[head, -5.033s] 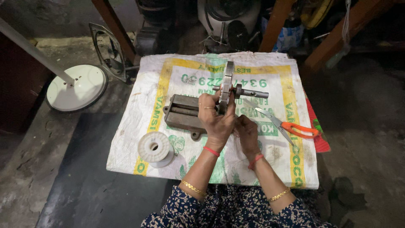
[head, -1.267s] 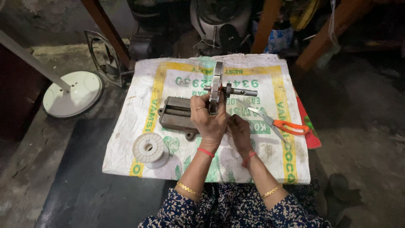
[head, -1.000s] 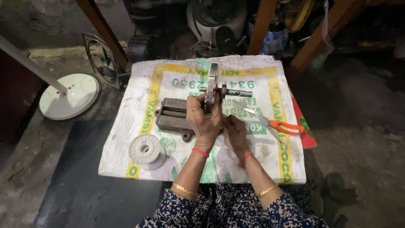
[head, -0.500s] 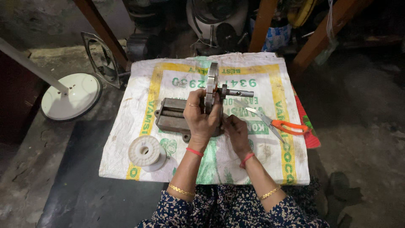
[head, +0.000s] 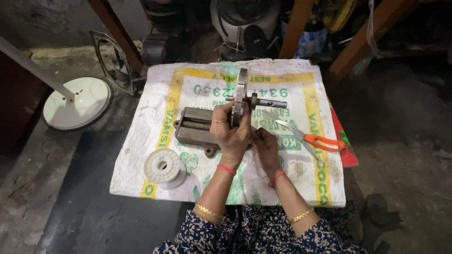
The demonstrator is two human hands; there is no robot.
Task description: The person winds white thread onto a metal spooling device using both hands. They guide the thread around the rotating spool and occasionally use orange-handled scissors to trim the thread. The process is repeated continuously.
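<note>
Little has changed: the left hand [head: 231,134] still grips the rotor [head: 241,96] upright; right hand [head: 265,146] stays curled just beside it, grip unclear.

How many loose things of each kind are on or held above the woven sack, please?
Round metal disc with shaft, in left hand: 1
Grey metal housing block: 1
White plastic spool: 1
Orange-handled scissors: 1
Total: 4

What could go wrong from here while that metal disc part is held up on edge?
The left hand alone grips the heavy disc with shaft upright; a slip might drop it onto the metal block below. The right hand works close beside it, so fingers could get pinched. The open scissors lie near that wrist.
</note>
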